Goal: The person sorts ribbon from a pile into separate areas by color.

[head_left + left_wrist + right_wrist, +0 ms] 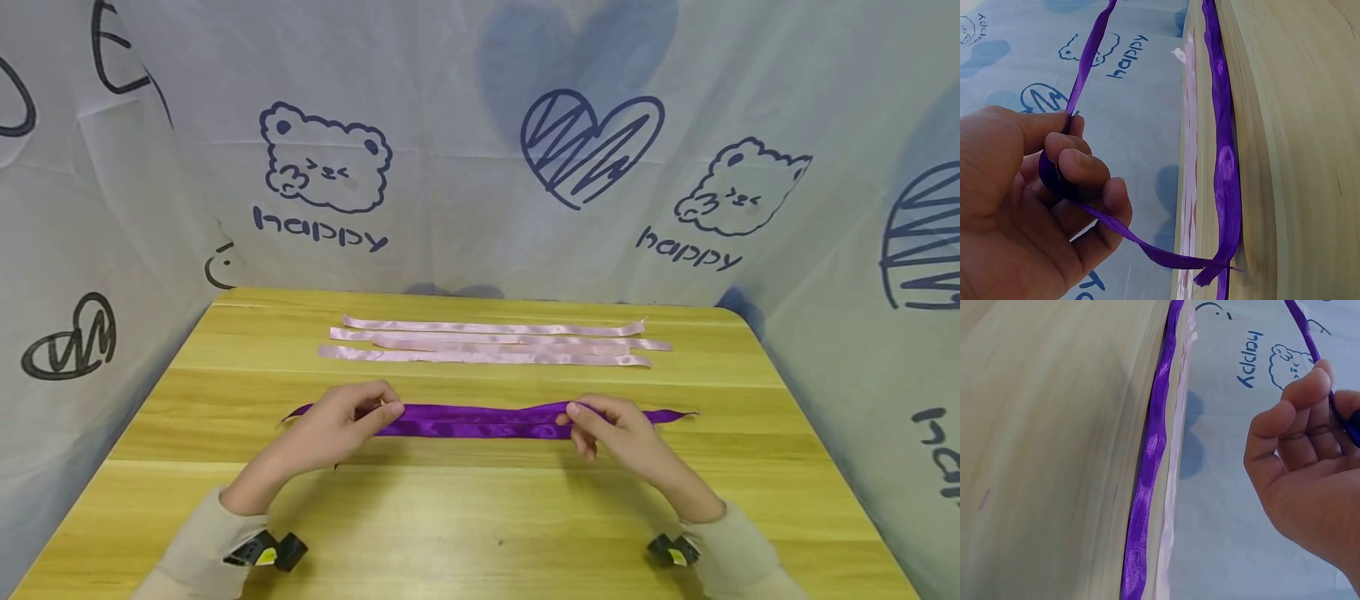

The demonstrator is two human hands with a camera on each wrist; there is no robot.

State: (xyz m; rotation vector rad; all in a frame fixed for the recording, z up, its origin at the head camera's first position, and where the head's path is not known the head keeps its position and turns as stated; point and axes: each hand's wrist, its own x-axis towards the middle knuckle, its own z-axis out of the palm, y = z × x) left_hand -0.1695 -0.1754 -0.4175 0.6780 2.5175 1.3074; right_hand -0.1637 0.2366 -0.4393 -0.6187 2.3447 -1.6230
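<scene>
A purple satin ribbon (480, 413) stretches between both hands, raised off the wooden table. My left hand (348, 425) pinches it between thumb and index finger. In the left wrist view, the ribbon's tail (1166, 257) passes behind the curled fingers and trails down to the table. The right hand (622, 433) pinches the same ribbon farther right, its other fingers loosely bent. In the right wrist view, that hand (1310, 444) is partly cut off by the frame edge. Below the held ribbon, more purple ribbon (1227, 162) lies lengthwise on the tabletop; how many strips cannot be told.
Several pale pink ribbons (480, 357) lie side by side across the back of the wooden table (465, 533). White cloth (450, 167) printed with bears and hearts hangs behind the table and along its sides. Each sleeve cuff carries a small black device (266, 550).
</scene>
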